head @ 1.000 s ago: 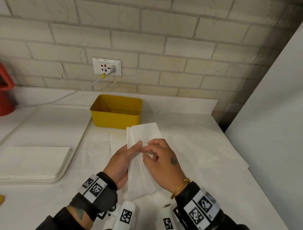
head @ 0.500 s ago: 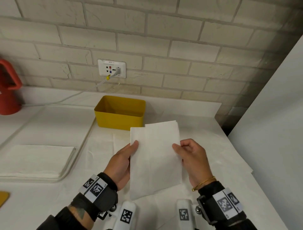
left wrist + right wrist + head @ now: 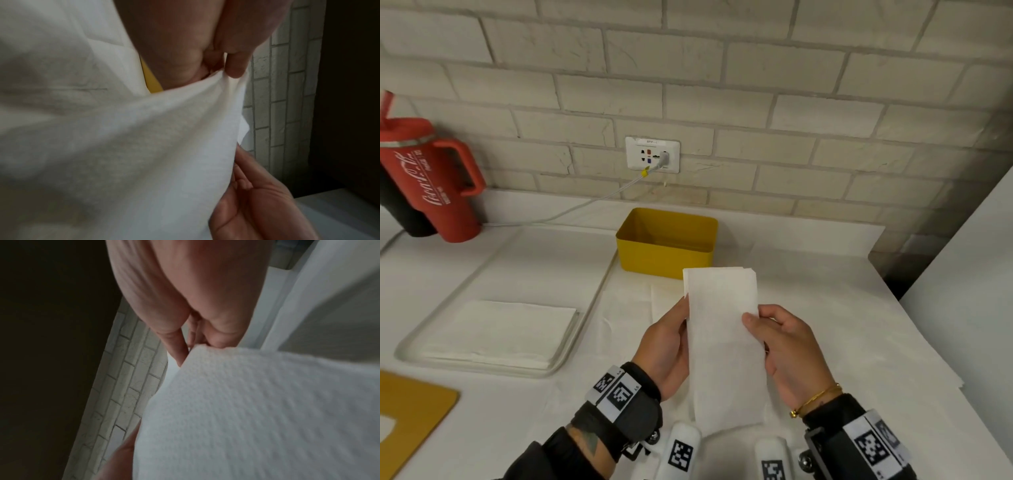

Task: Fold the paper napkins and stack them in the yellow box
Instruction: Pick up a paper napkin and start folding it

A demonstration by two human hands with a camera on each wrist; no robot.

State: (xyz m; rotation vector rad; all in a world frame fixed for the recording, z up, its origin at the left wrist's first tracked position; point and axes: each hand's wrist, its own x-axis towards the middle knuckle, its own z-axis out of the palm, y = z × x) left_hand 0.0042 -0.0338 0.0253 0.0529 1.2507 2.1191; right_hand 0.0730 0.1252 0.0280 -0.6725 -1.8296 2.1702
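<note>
From the head view I see my left hand point(image 3: 666, 346) and right hand point(image 3: 791, 353) each pinching a long edge of the folded napkin point(image 3: 722, 342), held above the white bench point(image 3: 859, 342). The yellow box point(image 3: 666, 245) sits at 12 o'clock from it, near the brick wall point(image 3: 756, 85). A tray point(image 3: 571, 346) with a napkin stack point(image 3: 496, 329) lies at 9 o'clock, a red mug point(image 3: 428, 178) at 10.

The left wrist view shows fingers point(image 3: 236, 68) curled round the napkin's edge.

The right wrist view shows the thumb point(image 3: 218, 331) and a finger nipping the napkin.
</note>
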